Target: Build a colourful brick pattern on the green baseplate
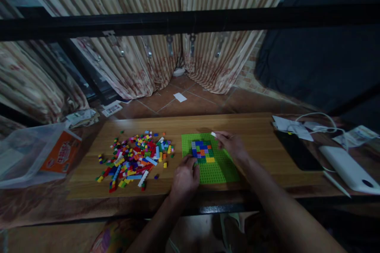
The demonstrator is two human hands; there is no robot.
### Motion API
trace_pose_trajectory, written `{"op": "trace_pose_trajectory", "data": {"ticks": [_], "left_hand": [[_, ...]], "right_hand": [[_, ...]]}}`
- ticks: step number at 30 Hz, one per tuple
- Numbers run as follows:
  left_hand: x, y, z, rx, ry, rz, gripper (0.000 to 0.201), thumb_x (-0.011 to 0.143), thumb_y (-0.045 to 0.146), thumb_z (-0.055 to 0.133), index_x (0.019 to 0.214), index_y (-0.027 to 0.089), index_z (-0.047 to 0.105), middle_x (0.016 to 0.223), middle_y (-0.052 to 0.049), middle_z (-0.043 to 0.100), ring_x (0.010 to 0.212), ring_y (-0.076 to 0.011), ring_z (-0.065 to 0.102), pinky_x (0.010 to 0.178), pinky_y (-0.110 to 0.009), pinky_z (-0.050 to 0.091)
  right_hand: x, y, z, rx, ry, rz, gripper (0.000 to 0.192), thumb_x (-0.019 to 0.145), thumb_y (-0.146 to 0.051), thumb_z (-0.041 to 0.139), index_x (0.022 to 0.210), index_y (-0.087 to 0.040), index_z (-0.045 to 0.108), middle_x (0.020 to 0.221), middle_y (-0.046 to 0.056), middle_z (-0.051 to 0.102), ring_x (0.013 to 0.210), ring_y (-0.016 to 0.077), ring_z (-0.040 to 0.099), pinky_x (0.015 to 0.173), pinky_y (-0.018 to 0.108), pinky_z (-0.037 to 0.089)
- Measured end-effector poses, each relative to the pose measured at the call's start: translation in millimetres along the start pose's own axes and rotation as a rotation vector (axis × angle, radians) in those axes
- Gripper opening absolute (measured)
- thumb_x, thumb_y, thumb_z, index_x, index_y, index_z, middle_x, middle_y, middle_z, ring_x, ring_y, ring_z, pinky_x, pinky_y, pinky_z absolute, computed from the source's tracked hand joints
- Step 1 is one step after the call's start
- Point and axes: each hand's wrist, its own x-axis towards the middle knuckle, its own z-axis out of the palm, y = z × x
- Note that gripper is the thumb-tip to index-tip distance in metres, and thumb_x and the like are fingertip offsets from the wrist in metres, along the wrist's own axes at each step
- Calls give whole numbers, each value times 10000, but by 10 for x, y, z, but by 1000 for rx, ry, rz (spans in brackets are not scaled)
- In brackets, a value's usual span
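A green baseplate (216,172) lies on the wooden board, with a patch of blue, orange, green and yellow bricks (202,150) pressed onto its far half. My left hand (184,178) rests on the plate's near left edge, fingers curled against it. My right hand (230,144) hovers over the plate's far right corner and pinches a small white brick (213,134) between its fingertips. A pile of loose coloured bricks (135,159) is spread out to the left of the plate.
A clear plastic bag with an orange box (61,152) lies at the far left. At the right are a black phone (297,150), a white power bank (347,168), cables and papers. A black bar (190,21) crosses above; striped curtains hang behind.
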Motion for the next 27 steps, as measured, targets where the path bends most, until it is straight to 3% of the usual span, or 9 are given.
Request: {"op": "trace_pose_trajectory", "data": {"ticks": [5, 11, 18, 27], "left_hand": [[14, -7, -9, 2, 16, 4, 214, 863, 183, 463, 1016, 175, 613, 1102, -92, 624, 1023, -197, 598, 945, -355, 475], [14, -22, 8, -4, 34, 23, 204, 856, 178, 475, 1000, 173, 619, 1072, -89, 635, 993, -196, 608, 919, -358, 488], [16, -10, 4, -27, 23, 10, 195, 858, 178, 463, 980, 169, 614, 1060, -92, 631, 973, -192, 606, 905, -354, 487], [7, -11, 9, -44, 11, -8, 202, 837, 166, 475, 1003, 161, 591, 1088, -105, 619, 992, -204, 600, 913, -358, 478]], "right_hand": [[-2, 107, -1, -225, -36, -1, 228, 810, -230, 519, 941, -168, 695, 597, 12, 655, 538, 142, 624, 541, 253, 486], [-186, 26, 87, -446, -124, -277, 167, 812, -237, 552, 880, -210, 702, 859, 31, 724, 773, 177, 664, 735, 305, 495], [-412, -32, 314, -661, -74, -375, 155, 826, -223, 547, 785, -216, 696, 788, 19, 705, 740, 166, 624, 706, 276, 441], [-508, -15, 483, -638, -54, -354, 126, 822, -219, 571, 732, -199, 657, 727, 12, 664, 657, 145, 591, 643, 263, 418]]}}
